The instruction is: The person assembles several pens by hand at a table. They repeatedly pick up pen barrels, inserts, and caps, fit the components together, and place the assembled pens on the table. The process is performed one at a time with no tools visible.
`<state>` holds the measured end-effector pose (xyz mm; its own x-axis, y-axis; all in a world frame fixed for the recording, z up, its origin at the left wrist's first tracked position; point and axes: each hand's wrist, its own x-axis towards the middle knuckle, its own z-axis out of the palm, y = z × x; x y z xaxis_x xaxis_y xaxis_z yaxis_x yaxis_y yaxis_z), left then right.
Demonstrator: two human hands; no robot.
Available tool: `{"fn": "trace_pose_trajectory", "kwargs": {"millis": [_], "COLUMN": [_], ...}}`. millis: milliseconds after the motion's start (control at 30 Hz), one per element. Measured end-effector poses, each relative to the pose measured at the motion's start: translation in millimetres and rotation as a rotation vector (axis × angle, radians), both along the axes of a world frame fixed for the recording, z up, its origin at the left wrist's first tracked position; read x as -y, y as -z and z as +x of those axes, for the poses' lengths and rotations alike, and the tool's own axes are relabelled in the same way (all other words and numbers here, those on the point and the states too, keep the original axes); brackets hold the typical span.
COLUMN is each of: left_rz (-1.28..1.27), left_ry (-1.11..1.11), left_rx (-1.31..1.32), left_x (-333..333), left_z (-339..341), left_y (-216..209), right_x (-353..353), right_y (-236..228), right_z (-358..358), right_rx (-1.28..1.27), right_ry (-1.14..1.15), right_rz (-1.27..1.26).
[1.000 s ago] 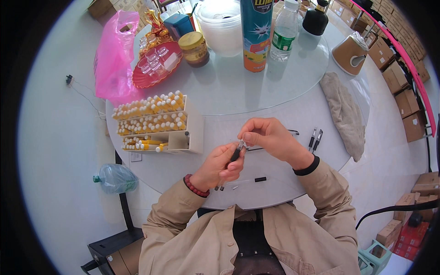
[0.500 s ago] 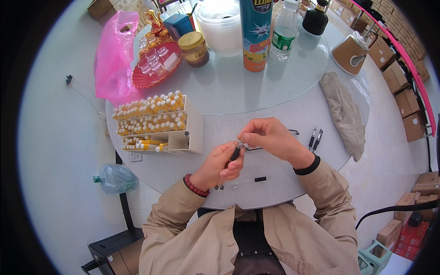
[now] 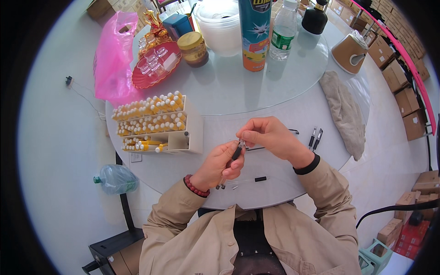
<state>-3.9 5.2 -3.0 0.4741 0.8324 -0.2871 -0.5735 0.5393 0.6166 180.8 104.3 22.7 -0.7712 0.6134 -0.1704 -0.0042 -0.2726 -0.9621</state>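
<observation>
In front of me, my left hand [image 3: 219,164] is closed around a pen [image 3: 237,152] with a black grip and a clear tip end, tilted up toward the right. The thumb and fingertips of my right hand [image 3: 271,140] pinch together at the pen's upper end; whether they hold a small part there is hidden. Below the hands lies a clear pen barrel [image 3: 247,181] with a black piece [image 3: 260,178] at its right end. Two black-and-clear pens [image 3: 315,138] rest to the right of my right hand. Other dark pen parts are partly hidden behind my hands.
On the left stands a beige rack [image 3: 195,130] full of yellow sticks with white ends. Farther back are a pink bag [image 3: 114,59], a red tray [image 3: 158,78], a jar [image 3: 194,51], a spray can [image 3: 255,41] and a water bottle [image 3: 283,36]. A grey cloth [image 3: 343,114] lies at right.
The pen in my left hand has turned slightly, showing more of its black grip. My right fingertips stay at its upper end, and both hands have barely shifted.
</observation>
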Motion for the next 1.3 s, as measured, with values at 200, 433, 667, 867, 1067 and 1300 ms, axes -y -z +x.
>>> {"fn": "trace_pose_trajectory", "kwargs": {"millis": [200,433,667,867,1067,1300], "left_rz": [0.008,0.021,0.032,0.071,0.091,0.114], "left_ry": [-0.032,-0.023,-0.057,-0.103,-0.117,-0.139], "left_rx": [-0.013,-0.010,-0.065,-0.148,-0.201,-0.253], "left_x": [0.2,-1.1,-0.9,-0.3,-0.3,-0.8], "left_z": [-0.7,0.2,2.7,4.7,4.5,4.0], "left_y": [0.7,0.1,-0.1,2.8,3.2,6.0], "right_x": [0.6,-6.1,-6.3,-7.7,-8.5,-10.1], "right_y": [-0.2,0.5,1.6,4.5,5.2,5.0], "right_z": [0.0,4.6,4.6,4.6,3.6,3.6], "right_rx": [0.026,-0.043,-0.040,-0.065,-0.055,-0.056], "right_ry": [0.031,0.133,0.104,0.158,0.177,0.283], "right_rz": [0.010,0.051,-0.025,0.003,-0.005,0.112]}}
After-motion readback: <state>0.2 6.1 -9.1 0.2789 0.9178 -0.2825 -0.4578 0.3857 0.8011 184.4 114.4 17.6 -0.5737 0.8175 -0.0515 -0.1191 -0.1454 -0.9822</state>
